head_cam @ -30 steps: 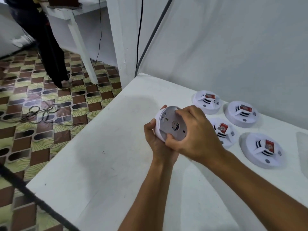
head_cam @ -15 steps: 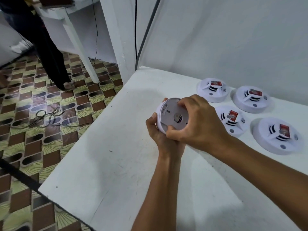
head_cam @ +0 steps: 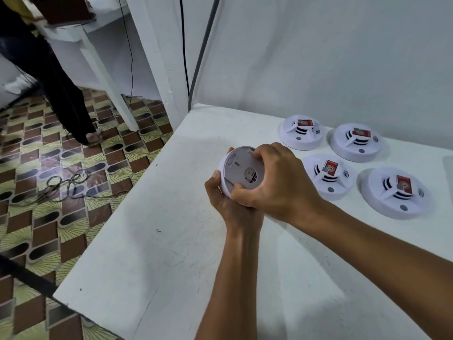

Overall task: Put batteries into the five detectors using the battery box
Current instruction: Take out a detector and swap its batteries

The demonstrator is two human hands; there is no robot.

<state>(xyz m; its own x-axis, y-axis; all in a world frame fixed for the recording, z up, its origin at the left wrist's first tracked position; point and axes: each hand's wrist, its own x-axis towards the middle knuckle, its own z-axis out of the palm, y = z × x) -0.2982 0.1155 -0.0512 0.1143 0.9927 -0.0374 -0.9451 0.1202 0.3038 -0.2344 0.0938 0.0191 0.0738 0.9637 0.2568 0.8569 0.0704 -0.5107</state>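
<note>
I see the left hand (head_cam: 226, 207) cupping a round white plastic detector (head_cam: 241, 174) from below, above the table's middle, its flat back tilted toward me. The right hand (head_cam: 277, 182) curls over its rim, gripping it. At two o'clock, four domed detectors (head_cam: 328, 176) with red stickers lie on the scuffed white table (head_cam: 152, 253). Beyond, at ten o'clock, lies a patterned tile floor (head_cam: 49, 168); a white wall (head_cam: 318, 57) stands at twelve.

Two bare forearms in view, no sleeves reaching the wrists or anywhere along the visible arm. Left hand (head_cam: 226, 204) and right hand (head_cam: 277, 182) both uncovered: no gloves, rings, watch or bands. Thumbnails short and plain. No marks or tape visible above either hand.
</note>
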